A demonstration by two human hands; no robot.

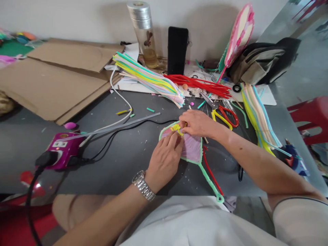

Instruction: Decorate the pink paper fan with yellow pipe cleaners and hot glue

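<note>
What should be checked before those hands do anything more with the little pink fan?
1. Pink fan lies flat on the table: ok.
2. Left hand rests on the fan: ok.
3. Right hand fingers pinch the yellow piece: ok.
4. Yellow piece fixed to the fan: cannot tell.
5. Scissors lie close beside the right hand: ok.
6. Black cable clear of the fan: cannot tell, it runs up to the fan's edge.

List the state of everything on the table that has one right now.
Pink fan with green fuzzy-wire rim: flat on the grey table.
Yellow fuzzy-wire piece: on the fan, pinched by right hand.
Left hand: fingertips on the yellow piece.
Silver-capped clear bottle: upright, capped.
Black phone: propped upright, screen dark.
</note>
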